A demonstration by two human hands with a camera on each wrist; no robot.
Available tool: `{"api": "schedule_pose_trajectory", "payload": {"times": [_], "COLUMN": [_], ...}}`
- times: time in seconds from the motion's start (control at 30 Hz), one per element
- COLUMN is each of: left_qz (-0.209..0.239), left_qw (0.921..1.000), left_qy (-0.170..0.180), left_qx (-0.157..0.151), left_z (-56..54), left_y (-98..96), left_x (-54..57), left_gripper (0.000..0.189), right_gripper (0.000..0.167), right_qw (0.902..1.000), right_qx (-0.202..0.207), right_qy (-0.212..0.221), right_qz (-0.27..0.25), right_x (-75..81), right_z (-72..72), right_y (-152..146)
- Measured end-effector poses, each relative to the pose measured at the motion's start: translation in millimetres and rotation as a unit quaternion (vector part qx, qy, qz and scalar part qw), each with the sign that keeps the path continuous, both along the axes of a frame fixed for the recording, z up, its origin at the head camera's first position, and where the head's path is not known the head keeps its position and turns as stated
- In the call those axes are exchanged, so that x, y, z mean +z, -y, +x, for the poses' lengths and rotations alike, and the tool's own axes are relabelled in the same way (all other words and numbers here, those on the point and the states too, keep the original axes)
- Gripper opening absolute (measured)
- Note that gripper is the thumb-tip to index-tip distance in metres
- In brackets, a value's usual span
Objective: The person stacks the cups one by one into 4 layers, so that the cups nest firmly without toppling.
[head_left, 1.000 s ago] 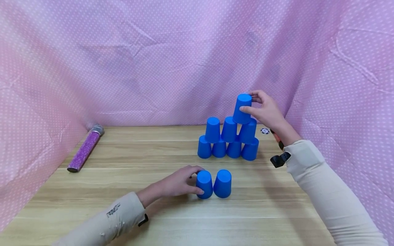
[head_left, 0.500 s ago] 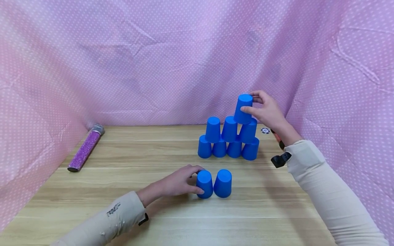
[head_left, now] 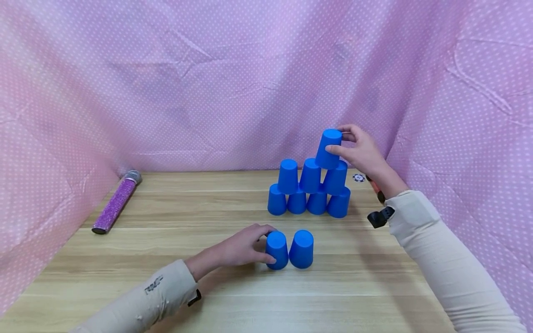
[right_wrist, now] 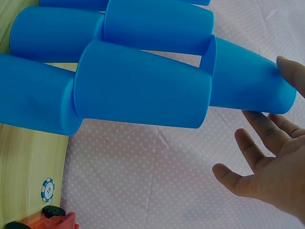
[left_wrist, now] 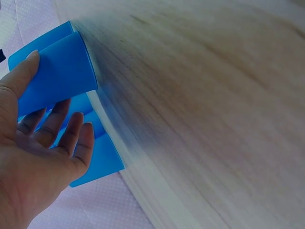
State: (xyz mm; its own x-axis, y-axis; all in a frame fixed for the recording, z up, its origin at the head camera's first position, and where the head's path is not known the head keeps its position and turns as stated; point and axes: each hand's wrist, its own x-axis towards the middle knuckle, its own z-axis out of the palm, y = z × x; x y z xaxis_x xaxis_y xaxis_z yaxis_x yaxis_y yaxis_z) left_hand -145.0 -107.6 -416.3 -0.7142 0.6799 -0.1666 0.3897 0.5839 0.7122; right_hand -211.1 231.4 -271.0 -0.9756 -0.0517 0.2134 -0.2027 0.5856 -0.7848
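Several upside-down blue cups form a stack (head_left: 310,178) on the right of the table: four-wide is not exceeded below, with 3 cups above. Over the two right cups of that second row stands another cup (head_left: 328,152), and my right hand (head_left: 361,150) pinches it between thumb and fingers. In the right wrist view this top cup (right_wrist: 250,78) meets the row beneath it. Nearer the front, my left hand (head_left: 243,247) holds a blue cup (head_left: 278,252) upside down on the table, thumb in front and fingers behind. Just right of it is a second upside-down cup (head_left: 301,249).
A purple glittery microphone (head_left: 114,203) lies at the left of the wooden table (head_left: 187,199). Behind the right forearm are a poker chip (head_left: 358,177) and a red-and-black object (head_left: 376,189), partly hidden. Pink dotted cloth (head_left: 208,92) surrounds the table.
Almost nothing differs. Both hands stay on the same cups, and the stack keeps its shape; the view shifts very slightly.
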Motion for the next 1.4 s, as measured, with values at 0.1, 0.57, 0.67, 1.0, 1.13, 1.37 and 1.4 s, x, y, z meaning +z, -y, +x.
{"api": "schedule_pose_trajectory", "payload": {"times": [0.1,0.57,0.67,1.0,1.13,1.37,1.4], "left_qz": [-0.002,-0.005,-0.005,-0.003,-0.002,0.010,0.015], "left_qw": [1.0000,0.9999,1.0000,1.0000,0.9998,0.9976,0.9969], "left_qy": [0.000,-0.006,-0.006,-0.006,-0.018,-0.064,-0.074], "left_qx": [0.000,-0.006,-0.006,0.002,0.002,0.022,0.024], "left_z": [0.0,0.7,0.8,-1.3,-2.1,-10.8,-12.9], "left_y": [-0.4,-1.4,-1.6,-1.7,-0.6,6.5,6.9], "left_x": [0.5,1.0,0.5,1.8,5.5,46.4,55.1], "left_gripper": [0.062,0.062,0.062,0.062,0.063,0.066,0.065], "right_gripper": [0.077,0.081,0.075,0.055,0.065,0.072,0.072], "right_qw": [1.0000,0.9960,0.9876,0.9760,0.9865,0.9856,0.9857], "right_qx": [0.001,-0.030,-0.031,0.084,0.121,0.130,0.130], "right_qy": [0.002,-0.067,-0.130,-0.159,-0.034,0.038,0.040], "right_qz": [-0.002,0.051,0.082,0.122,0.105,0.101,0.100], "right_x": [0.7,9.2,8.3,-58.6,-91.3,-120.5,-122.3], "right_z": [0.6,25.2,45.7,113.4,127.1,128.0,127.4], "right_y": [-1,0,6,31,37,46,47]}}
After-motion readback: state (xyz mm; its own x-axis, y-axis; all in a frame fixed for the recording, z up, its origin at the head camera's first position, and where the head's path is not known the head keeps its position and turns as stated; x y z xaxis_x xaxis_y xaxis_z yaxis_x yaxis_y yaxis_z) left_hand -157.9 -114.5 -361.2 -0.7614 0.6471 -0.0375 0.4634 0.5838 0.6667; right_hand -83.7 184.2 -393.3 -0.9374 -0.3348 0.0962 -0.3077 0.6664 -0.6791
